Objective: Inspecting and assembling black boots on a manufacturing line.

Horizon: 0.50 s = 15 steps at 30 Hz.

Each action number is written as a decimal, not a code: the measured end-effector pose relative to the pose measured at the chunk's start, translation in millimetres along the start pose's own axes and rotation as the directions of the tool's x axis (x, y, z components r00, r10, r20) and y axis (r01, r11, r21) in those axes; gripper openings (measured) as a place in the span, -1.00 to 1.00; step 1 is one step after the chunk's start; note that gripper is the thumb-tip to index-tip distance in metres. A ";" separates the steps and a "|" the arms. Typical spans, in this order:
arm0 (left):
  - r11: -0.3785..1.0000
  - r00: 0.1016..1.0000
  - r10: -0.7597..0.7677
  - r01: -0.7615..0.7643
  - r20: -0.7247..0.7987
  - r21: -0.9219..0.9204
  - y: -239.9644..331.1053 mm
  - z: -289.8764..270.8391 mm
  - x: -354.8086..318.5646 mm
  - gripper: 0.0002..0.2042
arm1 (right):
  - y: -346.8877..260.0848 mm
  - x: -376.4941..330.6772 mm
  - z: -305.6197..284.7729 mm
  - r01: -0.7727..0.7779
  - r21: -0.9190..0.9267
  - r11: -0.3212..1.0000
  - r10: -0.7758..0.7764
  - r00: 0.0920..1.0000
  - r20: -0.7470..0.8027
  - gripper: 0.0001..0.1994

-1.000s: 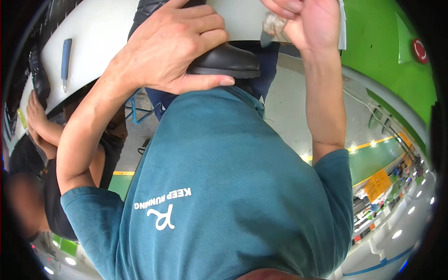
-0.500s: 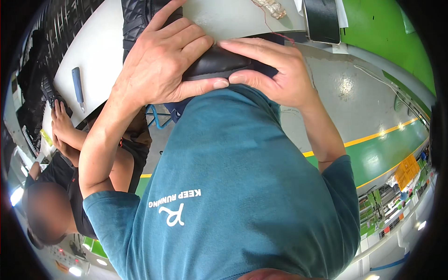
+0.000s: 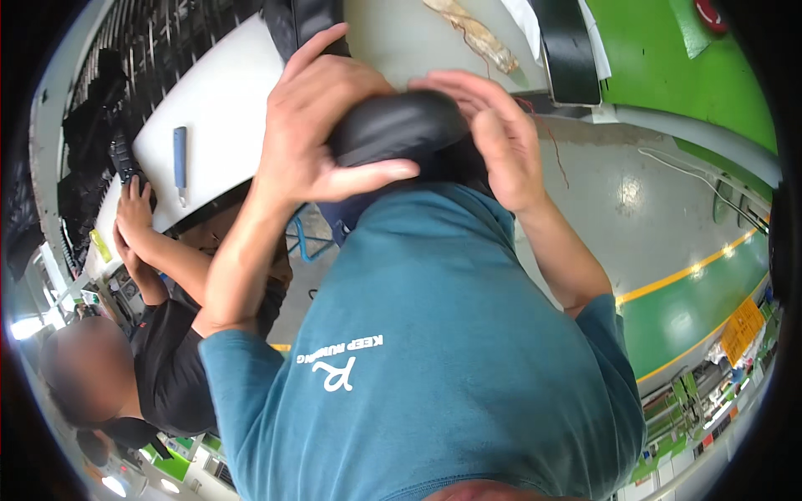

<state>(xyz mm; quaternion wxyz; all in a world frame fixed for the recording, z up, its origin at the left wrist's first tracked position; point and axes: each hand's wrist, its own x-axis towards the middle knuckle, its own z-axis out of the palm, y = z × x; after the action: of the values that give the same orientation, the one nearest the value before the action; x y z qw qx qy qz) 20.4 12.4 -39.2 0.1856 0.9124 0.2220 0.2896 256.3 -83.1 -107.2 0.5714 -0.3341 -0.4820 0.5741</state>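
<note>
A black boot [image 3: 401, 121] lies at the table's near edge, its smooth rounded toe toward me. My left hand [image 3: 322, 125] grips it from the left, fingers over the top and thumb stretched along the lower edge of the toe. Beside the toe's right side is my right hand [image 3: 493, 138], blurred, its fingers loosely bent and apart; whether it touches the boot I cannot tell. Behind my left hand a black leather part [image 3: 305, 25] reaches to the far edge of view; the hand hides where it joins the toe.
A blue-handled tool [image 3: 180, 163] with a metal tip lies on the white table [image 3: 225, 100]. A crumpled beige bundle [image 3: 476, 33] with red thread lies beyond the boot, near a black flat object [image 3: 571, 50]. At left, a co-worker's hands [image 3: 134, 213] rest by a black item.
My right hand has drawn away from the toe's front to its right side, its fingers parting from my left hand. The left hand still grips the boot; the toe has tipped up. The view has shifted.
</note>
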 end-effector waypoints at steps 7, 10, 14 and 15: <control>0.685 0.706 -0.060 -0.485 -0.705 -0.544 -11.3 -14.1 -22.8 0.00 | -14.3 41.9 65.9 -0.414 0.811 0.413 0.386 0.886 0.255 -0.24; 0.573 0.462 -0.532 -0.421 -0.709 -0.704 15.6 -5.3 -25.3 -0.17 | -18.0 60.0 58.6 -0.261 0.771 0.580 0.302 0.949 0.094 -0.55; 0.716 0.317 -0.608 -0.177 -0.728 -0.675 -15.3 -28.0 -50.3 -0.27 | -5.0 70.5 54.9 -0.219 0.529 0.820 0.286 0.957 -0.048 -0.61; 0.703 0.315 -0.615 -0.197 -0.723 -0.683 -21.3 -23.1 -54.4 -0.25 | -1.6 73.2 53.9 -0.223 0.494 0.840 0.285 0.957 -0.052 -0.60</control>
<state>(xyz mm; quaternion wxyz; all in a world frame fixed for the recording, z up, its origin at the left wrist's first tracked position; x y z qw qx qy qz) -40.0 7.1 -55.7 0.3769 0.4014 0.2942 0.7812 197.4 -20.9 -76.7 0.5841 -0.2765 -0.2384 0.7250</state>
